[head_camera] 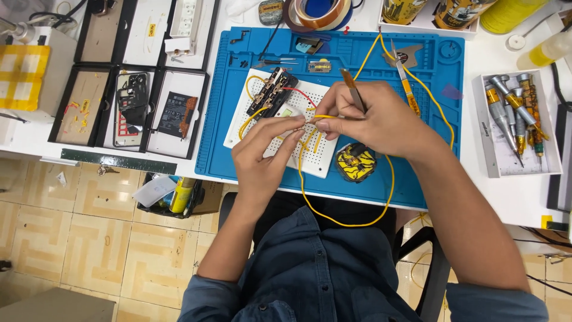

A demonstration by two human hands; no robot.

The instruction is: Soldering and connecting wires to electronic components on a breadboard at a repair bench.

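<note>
Heads up: your left hand (262, 152) and right hand (372, 116) both have fingers pinched on the yellow wire (348, 222) right over the breadboard (277, 122), with tweezers (353, 89) tucked in the right. That long slack loop hanging off the table (512, 197) could snag and yank the thin, curly wire out.

Left hand (262, 152): forearm extends up from the lower centre, sleeve pushed back to the elbow, wrist straight. Palm faces down. Thumb and index fingers (296, 122) are pinched together, tips pointing right.

Right hand (375, 119): forearm enters from the lower right, bare to the rolled sleeve, wrist bent inward. Fingers are curled closed, tips pointing left.

The fingertips of both hands meet tip to tip, touching or just beside each other.
</note>
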